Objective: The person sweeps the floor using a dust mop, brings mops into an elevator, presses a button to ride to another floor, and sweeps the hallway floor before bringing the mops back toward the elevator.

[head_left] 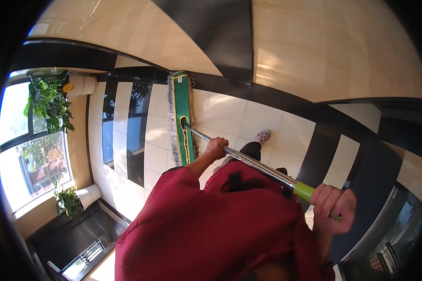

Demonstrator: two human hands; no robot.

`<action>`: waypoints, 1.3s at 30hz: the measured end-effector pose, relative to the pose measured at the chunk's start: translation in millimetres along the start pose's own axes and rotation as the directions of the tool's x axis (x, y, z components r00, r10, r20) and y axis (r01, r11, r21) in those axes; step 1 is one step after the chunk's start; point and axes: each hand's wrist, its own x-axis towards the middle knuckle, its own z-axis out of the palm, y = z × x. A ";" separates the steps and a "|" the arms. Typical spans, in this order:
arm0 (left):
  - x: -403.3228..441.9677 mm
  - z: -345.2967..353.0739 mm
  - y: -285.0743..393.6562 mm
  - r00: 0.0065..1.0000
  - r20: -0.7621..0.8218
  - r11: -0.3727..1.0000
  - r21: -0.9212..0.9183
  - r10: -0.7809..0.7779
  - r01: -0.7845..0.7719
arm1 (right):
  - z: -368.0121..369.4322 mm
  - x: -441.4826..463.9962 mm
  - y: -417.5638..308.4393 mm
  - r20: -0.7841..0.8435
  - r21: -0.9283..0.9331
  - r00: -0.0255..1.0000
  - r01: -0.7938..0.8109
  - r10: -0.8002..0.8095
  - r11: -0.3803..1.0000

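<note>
A wide dust mop [183,100] with a green top, yellow trim and grey fringe lies on the tiled floor, its upper end close to the wall base. Its metal pole [262,167] slants across in front of my body to a green grip [304,191]. My left hand [216,148] is wrapped round the pole's lower part, fairly near the mop head. Higher up, my right hand [333,207] closes round the end of the green grip. Part of the mop head's near end is hidden behind my red sleeve.
Beige wall panels [342,47] with a dark base border the floor at the top. Two potted plants, one upper [82,85] and one lower [88,195], stand by the bright windows [35,154] at left. My patterned shoe [263,136] rests on white tiles [222,112] beside dark bands.
</note>
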 end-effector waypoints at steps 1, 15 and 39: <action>7.3 5.0 13.9 1.000 0.020 1.000 0.002 -0.010 0.010 | -12.3 4.5 -8.3 -0.002 0.003 1.000 -0.003 0.003 1.000; 42.7 152.8 210.5 0.999 0.039 0.999 0.008 -0.036 0.036 | -231.6 -21.9 -134.1 -0.047 -0.005 0.997 -0.060 0.060 0.998; -42.6 215.6 423.3 0.978 -0.135 0.928 -0.358 -0.161 0.103 | -277.6 -55.3 -306.6 0.174 -0.247 0.984 -0.007 0.051 0.969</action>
